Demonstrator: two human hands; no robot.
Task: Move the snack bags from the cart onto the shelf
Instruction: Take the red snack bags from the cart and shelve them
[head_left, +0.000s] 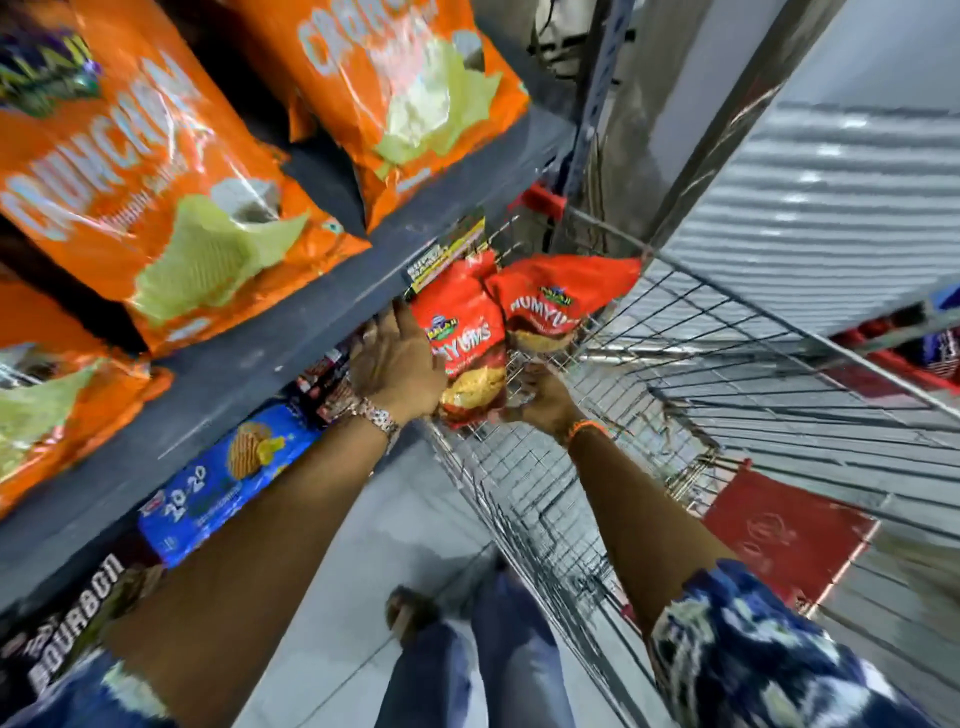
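Note:
Two red snack bags are held up over the wire cart, beside the grey shelf edge. My left hand grips the left red bag along its side. The right red bag is gripped from below by my right hand, whose fingers are partly hidden behind the bags. Both bags tilt and touch each other at the middle.
Big orange chip bags fill the shelf above the grey edge. Below it lie a blue biscuit pack and a dark Bourbon pack. The cart's red child-seat flap is at the right. My legs stand on grey floor.

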